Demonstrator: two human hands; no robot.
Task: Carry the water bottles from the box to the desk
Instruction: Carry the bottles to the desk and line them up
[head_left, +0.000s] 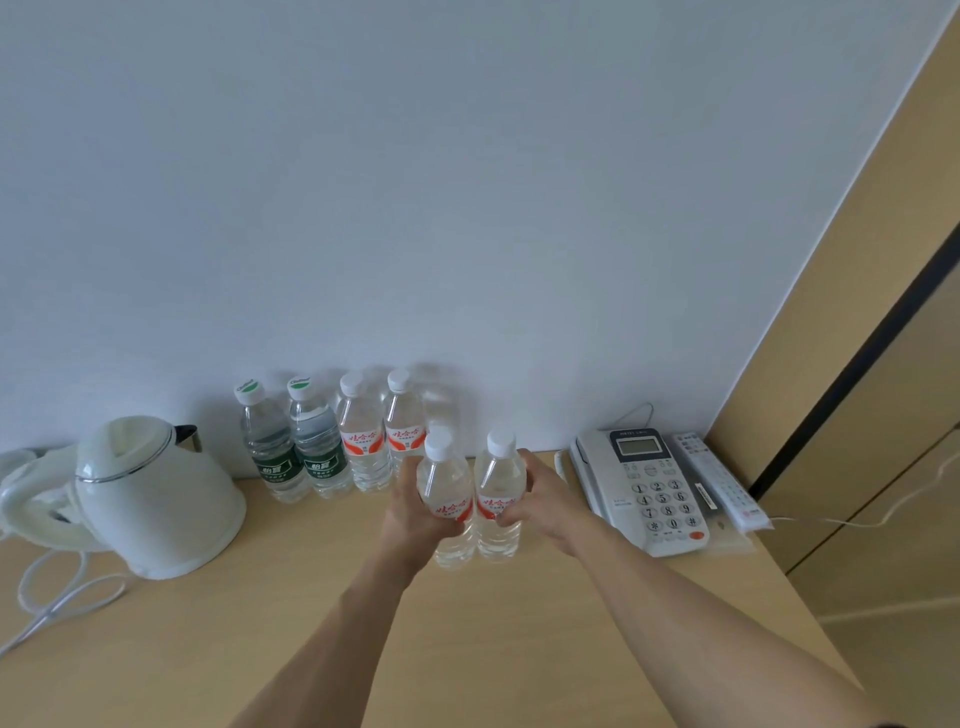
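Observation:
My left hand (410, 512) grips a clear water bottle with a red label and white cap (448, 540). Right beside it, my right hand (543, 501) grips a second red-label bottle (497, 480). Both bottles stand upright over the wooden desk (311, 623), close together; I cannot tell whether their bases touch it. Against the wall behind them stand two more red-label bottles (363, 441) and two green-label bottles (293, 447) in a row. The box is out of view.
A white electric kettle (156, 499) with its cord sits at the desk's left. At the right stand a white desk phone (654, 493) and a remote control (719, 478). A tan wooden panel (857, 312) borders the right side.

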